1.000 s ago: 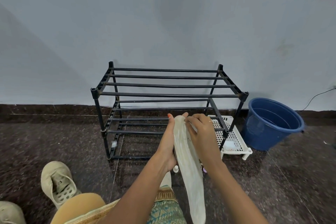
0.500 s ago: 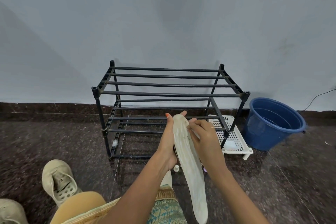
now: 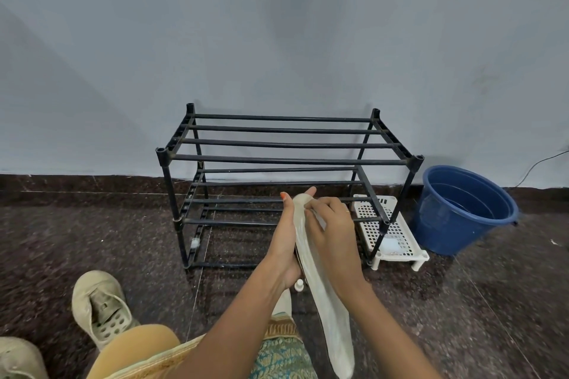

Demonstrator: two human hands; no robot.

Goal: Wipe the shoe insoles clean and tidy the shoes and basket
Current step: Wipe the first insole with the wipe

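Pale and worn, the insole (image 3: 323, 301) stands nearly upright between the two hands at frame centre, toe up, with its heel end running to the bottom edge at 6 o'clock. The left hand (image 3: 288, 243) lies flat behind it with straight fingers, its palm hidden by the insole and only one fingertip showing over the toe. The right hand (image 3: 334, 234) has its fingers curled, pinching a pale scrap (image 3: 319, 220) against the insole's face; cloth or tissue, I cannot tell. A small white cap (image 3: 298, 284) peeks out under the left wrist, with the rest hidden. The black shoe rack (image 3: 289, 160) stands at 12 o'clock. At 3 o'clock its leg crosses the white basket (image 3: 397, 234), which holds something white too small to name. The blue bucket (image 3: 462, 212) is farther out at 3. One beige shoe (image 3: 98, 308) sits at 8 o'clock, and a second shoe (image 3: 18, 357) is cut off by the corner. Compared with half a second ago, the right fingertips have moved closer to the insole's left edge, while the left hand and the floor things keep their places.
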